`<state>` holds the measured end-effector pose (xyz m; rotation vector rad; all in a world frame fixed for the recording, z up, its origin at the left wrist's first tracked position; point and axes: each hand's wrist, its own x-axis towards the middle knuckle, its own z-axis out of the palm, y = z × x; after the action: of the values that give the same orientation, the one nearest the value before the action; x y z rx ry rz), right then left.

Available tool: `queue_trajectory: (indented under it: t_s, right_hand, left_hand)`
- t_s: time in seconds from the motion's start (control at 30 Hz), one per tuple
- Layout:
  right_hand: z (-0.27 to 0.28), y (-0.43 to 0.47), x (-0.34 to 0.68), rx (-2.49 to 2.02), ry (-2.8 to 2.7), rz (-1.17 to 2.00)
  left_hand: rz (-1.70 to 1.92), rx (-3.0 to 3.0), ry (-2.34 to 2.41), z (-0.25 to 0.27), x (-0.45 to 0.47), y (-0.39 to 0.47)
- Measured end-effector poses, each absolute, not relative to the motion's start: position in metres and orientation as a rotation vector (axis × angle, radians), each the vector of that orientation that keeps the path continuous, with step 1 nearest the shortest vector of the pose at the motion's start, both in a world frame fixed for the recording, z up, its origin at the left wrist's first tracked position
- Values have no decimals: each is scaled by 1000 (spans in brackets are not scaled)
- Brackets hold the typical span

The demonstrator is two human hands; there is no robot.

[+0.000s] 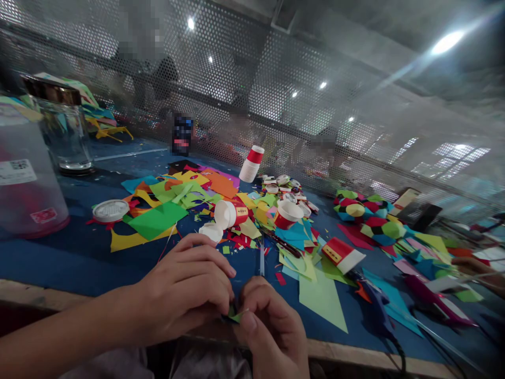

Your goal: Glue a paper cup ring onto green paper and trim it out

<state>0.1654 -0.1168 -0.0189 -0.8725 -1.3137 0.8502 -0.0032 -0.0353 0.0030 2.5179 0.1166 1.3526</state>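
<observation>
A small green paper scrap (236, 317) is held between both hands (191, 284) (274, 326).

Dim grey hall, one glaring lamp (447, 42) at upper right.
The lamp flares in a slanting streak; smaller lights (191, 23) shine through the mesh (256, 84). The scrap (238, 316) is soft-edged, partly shadowed. The right edge smears, the tub (29, 173) at left looks stretched, and coarse pixel blocks veil the phone (182, 134).
</observation>
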Motion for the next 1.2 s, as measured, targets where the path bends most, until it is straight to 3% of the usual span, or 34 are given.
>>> queue_trajectory:
  t_s: [0.27, 0.5, 0.97, 1.13, 1.2]
  right_hand:
    - [-14, -113, 161, -792, -1379, 580]
    - [-17, -113, 170, -842, -1477, 557]
    - [-26, -112, 162, -921, -1246, 871]
    - [-29, -111, 158, -838, -1191, 945]
    - [-30, -111, 157, -815, -1208, 945]
  left_hand:
    - [1285, 2549, 196, 1, -6, -38]
    - [1312, 2528, 119, 0, -5, -36]
    - [1340, 2605, -8, 9, -8, -39]
    - [1174, 2802, 48, 14, -19, -43]
    - [1351, 2756, -43, 8, -20, -43]
